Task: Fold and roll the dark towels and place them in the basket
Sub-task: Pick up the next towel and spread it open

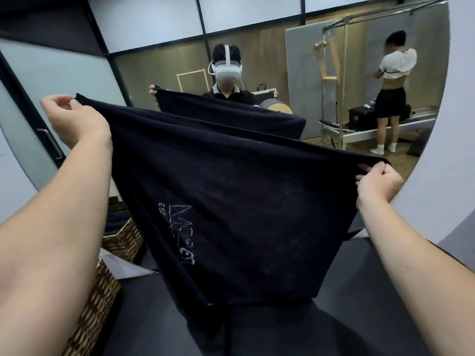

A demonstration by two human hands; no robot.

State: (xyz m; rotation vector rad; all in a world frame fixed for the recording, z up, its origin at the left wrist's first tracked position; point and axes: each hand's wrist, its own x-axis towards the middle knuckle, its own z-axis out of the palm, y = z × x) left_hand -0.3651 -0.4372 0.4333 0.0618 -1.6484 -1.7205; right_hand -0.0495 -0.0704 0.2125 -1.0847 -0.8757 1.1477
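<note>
A dark navy towel with pale stitched lettering hangs spread in the air before me, its top edge stretched taut. My left hand pinches its upper left corner between thumb and fingers. My right hand pinches the upper right corner, lower than the left. The towel's bottom edge hangs just above a dark counter. A woven basket stands at the lower left beside my left forearm; a second woven basket behind it holds rolled dark towels, mostly hidden.
A large round mirror on the wall ahead reflects me with the towel, and another person standing by exercise equipment at the right. A frosted glass door with a handle is at the left.
</note>
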